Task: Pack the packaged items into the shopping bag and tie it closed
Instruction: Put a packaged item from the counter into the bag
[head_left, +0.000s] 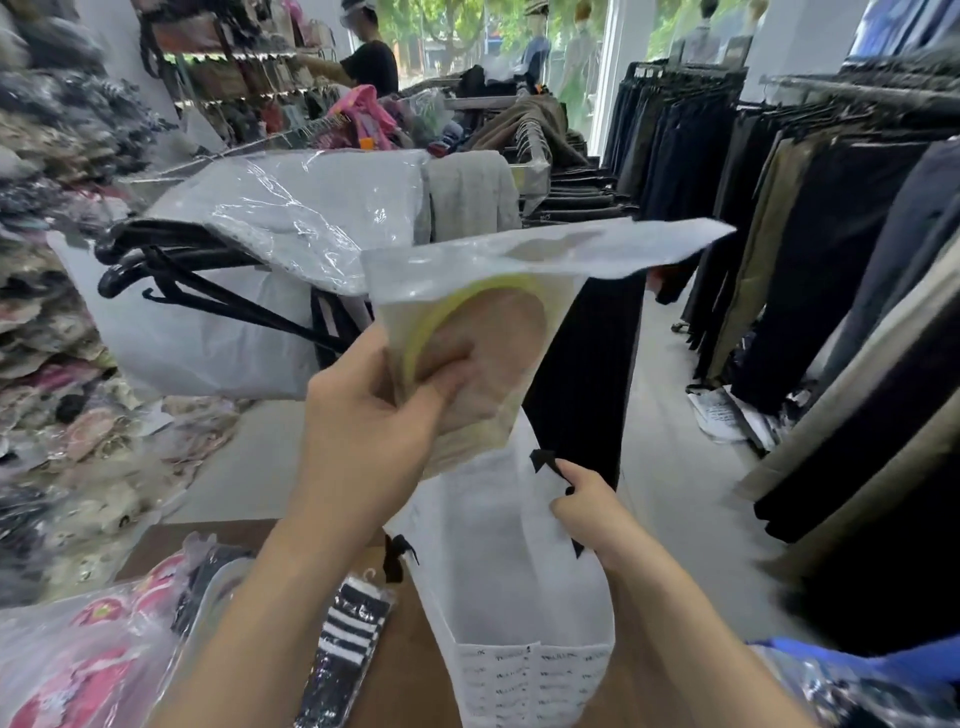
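A clear packet (467, 322) is gripped in the curled fingers (441, 387) of the left hand (363, 421), just above the white bag (498, 566), whose rim is pinched by the right hand (587, 512) over the table's (405, 654) near edge.

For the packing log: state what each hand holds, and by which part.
Left hand: clear packet, lower end. Right hand: white bag, upper edge.
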